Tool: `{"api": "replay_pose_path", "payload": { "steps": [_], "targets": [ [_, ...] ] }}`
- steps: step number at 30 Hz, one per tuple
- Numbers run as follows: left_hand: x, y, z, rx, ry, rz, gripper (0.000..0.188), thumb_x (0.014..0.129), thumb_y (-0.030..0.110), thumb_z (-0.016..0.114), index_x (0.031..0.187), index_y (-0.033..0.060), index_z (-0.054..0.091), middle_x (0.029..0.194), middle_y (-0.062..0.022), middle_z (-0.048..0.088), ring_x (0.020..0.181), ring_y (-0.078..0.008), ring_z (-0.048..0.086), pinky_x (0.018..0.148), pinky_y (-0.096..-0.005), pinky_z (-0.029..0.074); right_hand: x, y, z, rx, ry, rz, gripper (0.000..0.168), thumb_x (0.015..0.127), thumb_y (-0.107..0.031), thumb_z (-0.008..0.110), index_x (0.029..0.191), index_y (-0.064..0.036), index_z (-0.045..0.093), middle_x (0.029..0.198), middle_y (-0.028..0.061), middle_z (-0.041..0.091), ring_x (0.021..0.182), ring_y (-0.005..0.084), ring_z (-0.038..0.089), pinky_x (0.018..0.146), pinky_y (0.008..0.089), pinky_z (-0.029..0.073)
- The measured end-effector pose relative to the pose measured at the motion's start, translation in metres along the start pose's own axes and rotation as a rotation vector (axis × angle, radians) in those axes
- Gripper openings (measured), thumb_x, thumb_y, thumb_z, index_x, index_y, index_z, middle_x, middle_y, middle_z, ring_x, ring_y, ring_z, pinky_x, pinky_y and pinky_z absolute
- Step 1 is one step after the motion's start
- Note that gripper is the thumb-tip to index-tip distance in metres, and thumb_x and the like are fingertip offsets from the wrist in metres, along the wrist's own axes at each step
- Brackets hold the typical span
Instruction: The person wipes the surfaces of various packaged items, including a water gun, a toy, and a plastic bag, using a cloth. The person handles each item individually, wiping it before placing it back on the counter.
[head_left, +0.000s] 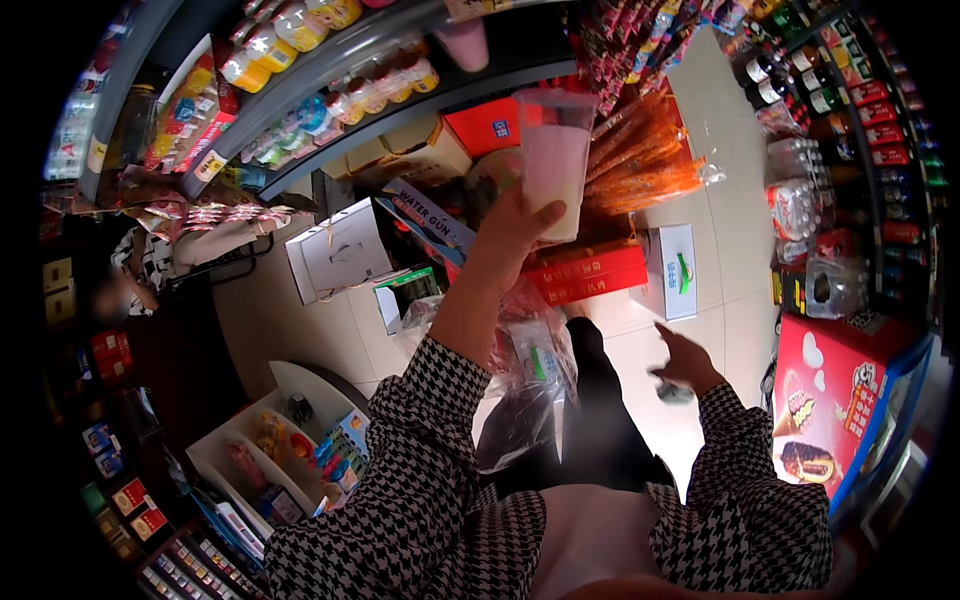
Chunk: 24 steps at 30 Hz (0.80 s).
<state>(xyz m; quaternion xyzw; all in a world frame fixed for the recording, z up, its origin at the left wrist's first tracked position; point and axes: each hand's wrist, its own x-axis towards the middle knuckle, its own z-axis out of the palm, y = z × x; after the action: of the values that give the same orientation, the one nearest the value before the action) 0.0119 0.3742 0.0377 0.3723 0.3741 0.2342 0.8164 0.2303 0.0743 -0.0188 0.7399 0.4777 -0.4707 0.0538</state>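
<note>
My left hand (517, 229) is wrapped around the lower part of a tall translucent plastic cup (556, 161) with pink and pale yellowish colouring, raised in front of the shelving. Behind the cup lie orange packaged snack sticks (637, 157) on red boxes (589, 270). Below my left forearm hangs a clear plastic bag (532, 337), partly over my legs; what carries it is hidden. My right hand (686, 360) is low on the right above the tiled floor, fingers apart, holding nothing visible. A similar pink cup (465, 43) stands on the shelf above.
A white carton (671, 274) with a green handle stands beside the red boxes. A water gun box (427, 217) and an open white box (337, 251) are left of them. Drink shelves (862, 150) and a red ice-cream freezer (832, 405) line the right. A person (142, 270) sits at far left.
</note>
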Motion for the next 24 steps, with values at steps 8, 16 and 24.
{"api": "replay_pose_path", "payload": {
  "steps": [8,16,24],
  "targets": [
    [0.001,-0.004,0.005,0.03,0.119,0.109,0.065,0.079,0.025,0.077,0.132,0.0022,0.047,0.118,-0.0067,0.058,0.107,-0.0145,0.056,0.091,-0.0287,0.046,0.087,-0.14,-0.133,0.876,0.174,-0.412,0.057,0.082,-0.014,0.072,0.133,-0.003,0.051,0.115,0.0086,0.065,0.1,0.0159,0.061,0.085,0.0299,0.05],
    [0.039,-0.015,-0.005,0.364,0.167,0.219,0.069,0.078,0.024,0.076,0.134,0.0011,0.045,0.122,-0.0108,0.057,0.111,-0.0176,0.056,0.093,-0.0293,0.045,0.153,-0.183,-0.168,1.0,0.002,-0.547,0.057,0.08,-0.015,0.075,0.129,-0.001,0.05,0.118,0.0073,0.06,0.11,0.0154,0.056,0.091,0.0325,0.047],
    [0.074,-0.018,-0.009,0.256,0.161,0.263,0.076,0.077,0.025,0.073,0.139,-0.0029,0.038,0.123,-0.0196,0.057,0.112,-0.0284,0.057,0.095,-0.0337,0.044,0.196,-0.187,-0.18,1.108,-0.052,-0.564,0.057,0.076,-0.019,0.081,0.122,0.0,0.053,0.113,0.007,0.062,0.102,0.0143,0.059,0.087,0.0305,0.049]
  ]
}}
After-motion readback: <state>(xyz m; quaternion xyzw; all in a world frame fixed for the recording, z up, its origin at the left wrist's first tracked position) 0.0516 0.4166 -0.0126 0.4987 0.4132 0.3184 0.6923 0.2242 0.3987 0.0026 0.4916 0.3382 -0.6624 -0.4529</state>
